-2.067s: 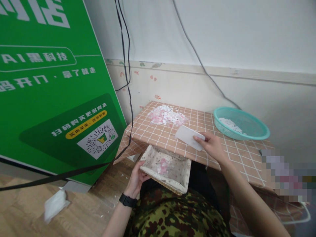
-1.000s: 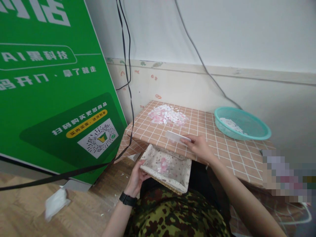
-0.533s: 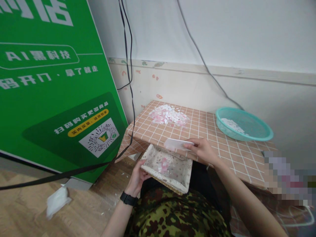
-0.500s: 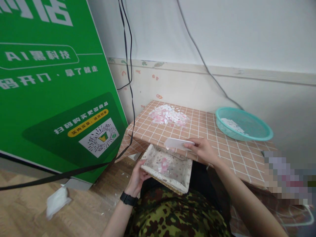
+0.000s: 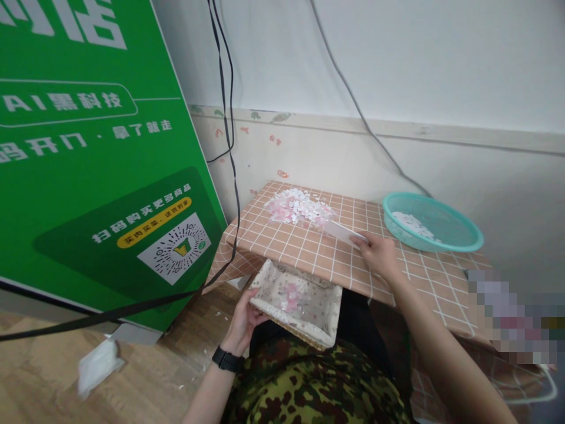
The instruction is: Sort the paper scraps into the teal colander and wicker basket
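My left hand [image 5: 245, 318] grips the left rim of a fabric-lined basket [image 5: 318, 334], held tilted below the table's front edge. Pink and white scraps [image 5: 291, 296] lie on the basket's lining. In my right hand [image 5: 377, 253] is a flat white card [image 5: 342, 232], pinched at its right end. The card's far end reaches the near right side of a heap of small white and pink paper pieces [image 5: 298, 206] on the tablecloth.
A checked brown cloth covers the table [image 5: 353, 271]. At its right stands a turquoise plastic basket [image 5: 450, 227] with white pieces inside. A green sign panel [image 5: 88, 194] and a black strap [image 5: 235, 194] are on the left. A white packet [image 5: 99, 362] lies on the floor.
My right hand has moved the card from above the basket, away from me and to the right, up to the heap. My left hand and the basket stay nearly in place.
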Motion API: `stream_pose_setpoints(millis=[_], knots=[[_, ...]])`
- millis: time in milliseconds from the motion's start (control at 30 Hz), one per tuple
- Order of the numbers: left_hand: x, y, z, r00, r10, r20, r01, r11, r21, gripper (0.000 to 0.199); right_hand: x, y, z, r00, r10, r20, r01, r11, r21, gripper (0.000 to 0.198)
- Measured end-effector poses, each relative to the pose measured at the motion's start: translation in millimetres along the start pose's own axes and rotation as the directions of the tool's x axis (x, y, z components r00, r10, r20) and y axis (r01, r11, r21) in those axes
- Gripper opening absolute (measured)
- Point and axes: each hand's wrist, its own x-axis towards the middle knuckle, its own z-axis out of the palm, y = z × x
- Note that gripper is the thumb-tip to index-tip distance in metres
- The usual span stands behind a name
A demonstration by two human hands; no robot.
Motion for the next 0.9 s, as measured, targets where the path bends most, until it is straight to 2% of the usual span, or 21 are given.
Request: stream_pose_setpoints(millis=[100,267,500,633,733,900], knots=[[-0.5,0.7,1.0,1.000,0.001,-0.002,-0.001,1.000,0.004,0.036,-0.9,-5.2,-1.2,0.999,-0.037,0.028,0.035,0.998,0.061,0.032],[1.6,-1.6,-1.2,1.000,-0.003,0.006,0.003,1.000,0.010,0.034,6.0,-5.4,8.3,1.000,0.002,-0.028,-0.002,1.000,0.008,0.033],[1.5,-1.9,-2.1,1.000,-0.014,0.000,0.014,1.000,0.008,0.032,22.7,-13.7,28.0,0.987,-0.150,0.055,0.151,0.988,-0.015,0.028],[-1.7,-1.6,-1.9,1.000,-0.027,0.007,0.027,1.000,-0.003,0.028,33.0,-10.9,29.4,0.990,-0.127,0.066,0.132,0.988,-0.075,0.028],[-3.3,-3.0,-2.3,1.000,-0.017,0.021,0.017,1.000,-0.004,0.027,41.9,-9.3,34.8,0.992,-0.120,0.043,0.122,0.992,-0.041,0.028],[-3.8,-7.5,-3.7,0.999,-0.011,0.033,0.011,1.000,0.000,0.026,49.6,-14.1,49.6,0.980,-0.196,0.040,0.193,0.980,0.054,0.027]])
